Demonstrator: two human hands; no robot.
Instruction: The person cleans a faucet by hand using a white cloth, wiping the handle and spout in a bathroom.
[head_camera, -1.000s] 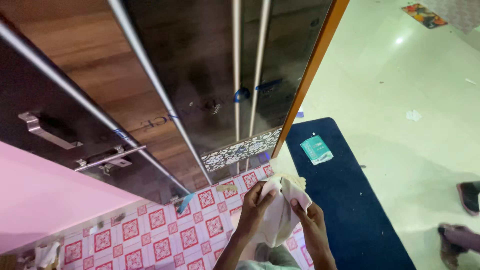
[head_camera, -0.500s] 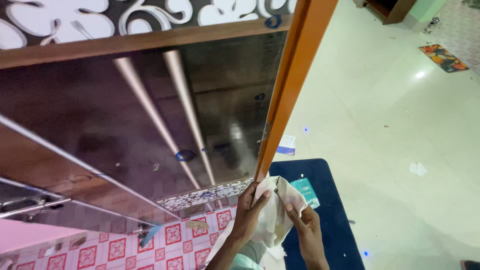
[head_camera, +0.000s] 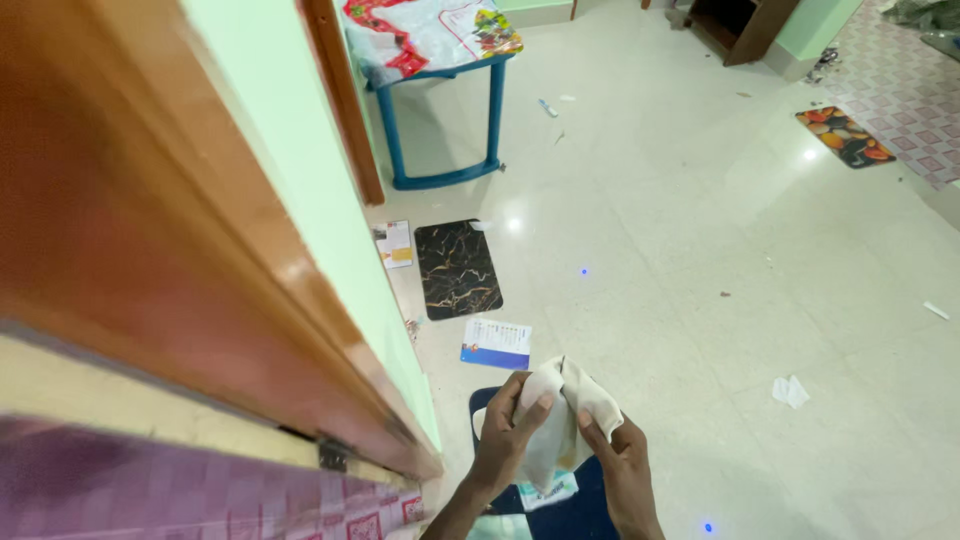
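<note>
Here the left hand (head_camera: 505, 432) and the right hand (head_camera: 618, 462) both grip a crumpled white cloth (head_camera: 558, 420), which sits bunched between them, the left thumb pressed on its upper fold and the right fingers under its lower edge. Below them lies a dark blue mat (head_camera: 560, 515) on the pale floor (head_camera: 700, 260), with a wooden door frame (head_camera: 200, 250) just to the left. Farther off lie a blue-and-white leaflet (head_camera: 497, 343), a black marbled mat (head_camera: 457, 267) and a blue table (head_camera: 440, 110).

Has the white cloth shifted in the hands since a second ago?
Cannot tell. The camera swung from the cabinet toward the open floor, so the background changed. The white cloth stays bunched between the left hand and right hand, above the dark blue mat.
</note>
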